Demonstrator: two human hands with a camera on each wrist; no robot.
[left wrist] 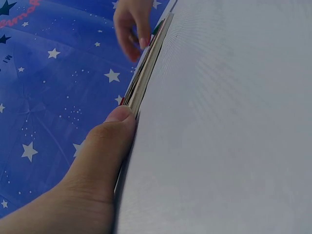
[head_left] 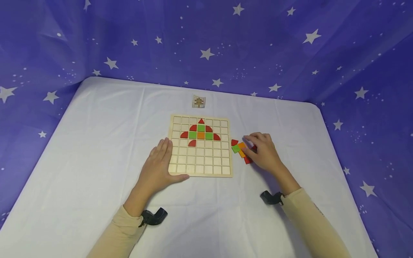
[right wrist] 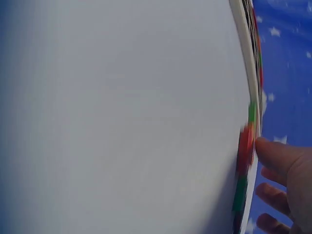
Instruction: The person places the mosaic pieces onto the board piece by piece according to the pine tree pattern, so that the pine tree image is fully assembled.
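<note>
A square wooden grid board [head_left: 200, 162] lies flat on the table. Red, green and orange pieces fill some cells of its upper half, with an orange square [head_left: 201, 135] among green squares and red quarter-circles. My left hand [head_left: 157, 163] rests against the board's left edge, fingers straight, thumb along the front edge; the left wrist view shows this thumb [left wrist: 100, 146] touching the board's side. Over loose pieces to the right of the board is my right hand [head_left: 265, 153], fingers bent and apart from the thumb. A green square [head_left: 236, 148] and red quarter-circle [head_left: 234, 142] lie beside it. The hand hides other pieces.
A small card [head_left: 198, 101] with a brown tree-like pattern on a grid lies behind the board. White cloth [head_left: 122, 114] covers the table. A blue curtain [head_left: 180, 43] with white stars hangs behind and at the sides.
</note>
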